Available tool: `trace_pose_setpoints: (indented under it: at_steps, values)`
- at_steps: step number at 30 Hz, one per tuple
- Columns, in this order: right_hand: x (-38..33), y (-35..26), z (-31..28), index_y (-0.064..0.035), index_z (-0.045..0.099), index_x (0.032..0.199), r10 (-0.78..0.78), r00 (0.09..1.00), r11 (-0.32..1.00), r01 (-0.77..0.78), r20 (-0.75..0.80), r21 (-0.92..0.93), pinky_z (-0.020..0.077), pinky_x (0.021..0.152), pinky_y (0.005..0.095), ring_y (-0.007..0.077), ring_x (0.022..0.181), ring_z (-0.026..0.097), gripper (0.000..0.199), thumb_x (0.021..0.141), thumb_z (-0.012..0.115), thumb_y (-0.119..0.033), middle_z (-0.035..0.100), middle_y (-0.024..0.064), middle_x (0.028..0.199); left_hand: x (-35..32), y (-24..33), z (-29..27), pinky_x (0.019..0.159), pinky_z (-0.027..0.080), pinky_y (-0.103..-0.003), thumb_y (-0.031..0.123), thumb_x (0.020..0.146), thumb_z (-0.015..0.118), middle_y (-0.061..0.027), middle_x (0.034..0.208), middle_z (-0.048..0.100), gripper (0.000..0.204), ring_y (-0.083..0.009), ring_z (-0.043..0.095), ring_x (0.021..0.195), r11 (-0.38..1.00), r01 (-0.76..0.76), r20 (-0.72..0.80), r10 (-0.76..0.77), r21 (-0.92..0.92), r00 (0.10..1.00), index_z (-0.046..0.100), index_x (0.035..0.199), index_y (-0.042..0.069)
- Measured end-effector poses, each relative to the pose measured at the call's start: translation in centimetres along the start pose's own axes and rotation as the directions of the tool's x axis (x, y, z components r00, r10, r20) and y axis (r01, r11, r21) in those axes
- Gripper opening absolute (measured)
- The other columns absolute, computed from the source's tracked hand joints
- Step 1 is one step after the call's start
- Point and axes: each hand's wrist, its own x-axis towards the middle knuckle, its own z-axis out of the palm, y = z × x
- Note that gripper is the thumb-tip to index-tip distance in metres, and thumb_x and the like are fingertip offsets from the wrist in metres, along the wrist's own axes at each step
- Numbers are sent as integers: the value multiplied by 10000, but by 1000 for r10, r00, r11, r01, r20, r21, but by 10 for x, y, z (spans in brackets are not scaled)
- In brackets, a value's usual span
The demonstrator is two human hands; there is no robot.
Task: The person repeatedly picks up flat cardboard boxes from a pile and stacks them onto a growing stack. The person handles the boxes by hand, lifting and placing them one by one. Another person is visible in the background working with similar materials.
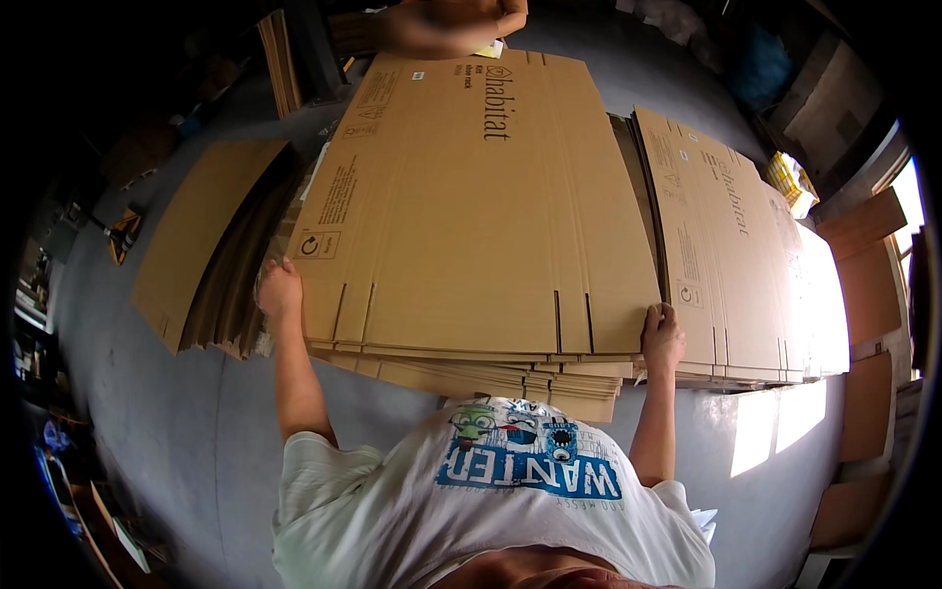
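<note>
At the left of the frame, a leaning pile of cardboard (201, 240) crowds the left hand (281, 289), whose fingers are curled on the left edge of the flat box (471, 216), a little up from its near corner. That box fills the centre, on top of a stack (466, 378), its long axis apparently running away toward the top (where another person (446, 29) stands), while the right hand (664, 337) grips its near right corner. Farther right, a second pile (726, 285) leaves little room beside that edge; bare floor (775, 491) shows lower right.
</note>
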Motion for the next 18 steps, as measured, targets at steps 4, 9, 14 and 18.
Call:
trace_pose_setpoints:
  at_steps: [4, 9, 14, 18]
  values:
    - [2, 3, 2, -132, 600, 1101, -8, 1000, 1000, 8, -9, -15, 485, 726, 483, 393, 828, 628, 384, 898, 474, -433, 671, 169, 842, -1, 2, -2, 714, 517, -479, 383, 944, 362, -216, 900, 655, 440, -358, 638, 872, 1000, -1, 7, 1, -5, 1000, 494, 1175, 33]
    - [1, 2, 2, -122, 598, 1093, -12, 1000, 1000, 12, -19, -5, 489, 714, 471, 379, 815, 632, 368, 897, 491, -415, 670, 160, 840, 0, 0, 0, 723, 517, -475, 377, 943, 367, -216, 903, 654, 431, -360, 635, 885, 1000, -17, -2, 17, -11, 1000, 494, 1166, 31]
    - [-1, -1, -1, -119, 597, 1083, -2, 1000, 1000, 2, 2, -7, 495, 693, 455, 355, 787, 638, 340, 891, 518, -389, 667, 138, 828, -1, 2, -2, 729, 516, -469, 374, 946, 365, -210, 911, 654, 431, -355, 634, 889, 1000, -1, 11, 1, -1, 1000, 501, 1161, 26]
    - [-1, -1, -2, -112, 595, 1085, -8, 1000, 1000, 8, -6, -18, 496, 686, 456, 353, 777, 638, 344, 892, 517, -386, 667, 134, 819, -2, 7, -6, 734, 517, -467, 372, 949, 359, -209, 948, 650, 435, -350, 630, 910, 1000, 14, 56, -14, 16, 998, 504, 1166, 23]
